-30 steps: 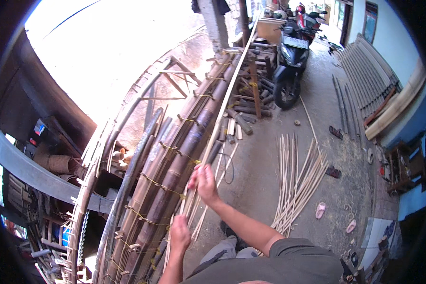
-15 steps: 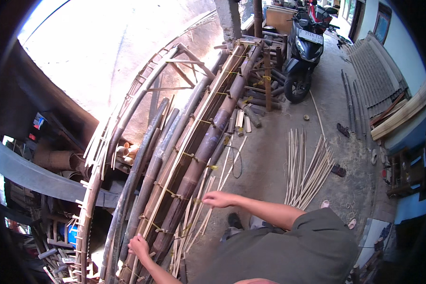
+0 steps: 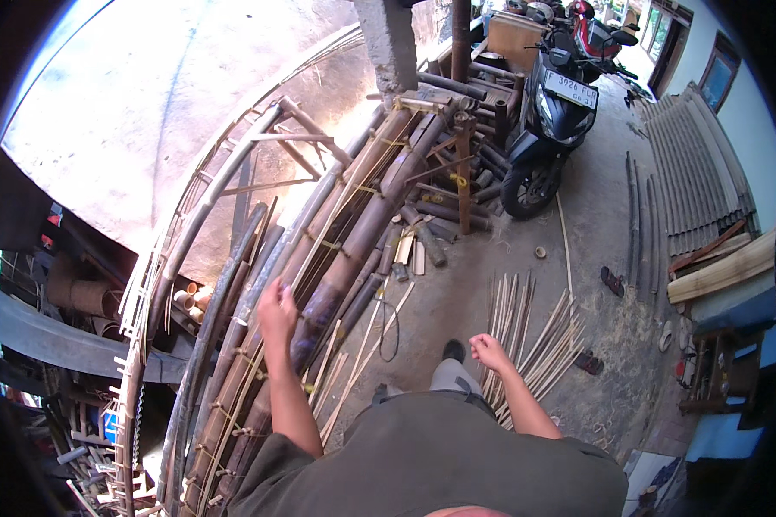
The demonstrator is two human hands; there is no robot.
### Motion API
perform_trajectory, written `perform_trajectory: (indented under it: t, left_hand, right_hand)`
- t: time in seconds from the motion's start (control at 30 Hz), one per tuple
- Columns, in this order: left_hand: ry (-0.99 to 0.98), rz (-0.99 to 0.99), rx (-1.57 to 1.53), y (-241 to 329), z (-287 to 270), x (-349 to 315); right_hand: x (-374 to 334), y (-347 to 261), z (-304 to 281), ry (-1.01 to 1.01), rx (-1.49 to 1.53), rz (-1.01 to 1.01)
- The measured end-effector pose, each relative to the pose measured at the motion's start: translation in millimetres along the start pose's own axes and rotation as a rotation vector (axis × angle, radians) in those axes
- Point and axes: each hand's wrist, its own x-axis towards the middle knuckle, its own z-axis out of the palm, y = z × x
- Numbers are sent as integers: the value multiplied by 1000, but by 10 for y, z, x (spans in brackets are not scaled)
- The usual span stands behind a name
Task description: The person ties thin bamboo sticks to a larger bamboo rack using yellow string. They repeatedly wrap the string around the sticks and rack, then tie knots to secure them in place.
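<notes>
Long dark bamboo poles (image 3: 326,291) run away from me on my left, with thin pale bamboo strips (image 3: 332,220) along them and yellow ties around them at intervals. Over these poles my left hand (image 3: 276,317) is raised, its fingers curled together and slightly smeared; whether a strip or tie is in them is hidden. My right hand (image 3: 490,353) is closed in front of my body, above the floor near a fan of loose bamboo sticks (image 3: 535,336). What it holds, if anything, is too small to make out.
A black scooter (image 3: 547,129) is parked ahead beside stacked bamboo offcuts (image 3: 444,207) and a concrete pillar (image 3: 388,47). A curved bamboo frame (image 3: 181,233) stands at far left. Corrugated sheets (image 3: 694,159) lean on the right wall, with sandals (image 3: 612,282) on the floor.
My left hand has moved forward along the poles from their near end. My right hand has swung right, away from the bundle, and is now closed. My view has turned slightly.
</notes>
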Motion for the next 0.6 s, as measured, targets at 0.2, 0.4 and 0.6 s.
perform_trajectory:
  t: [0.2,0.4,0.6]
  left_hand:
    - [-116,211,8,1361,1313,1259]
    - [-23,340,213,1169,2474,2480]
    - [-48,171,288,1216,2970,2672]
  right_hand:
    - [870,-825,-871,12,-216,-220]
    - [1644,-1824,-899,-52,30,-172]
    - [2263,-2812,-421,-241,61,-228]
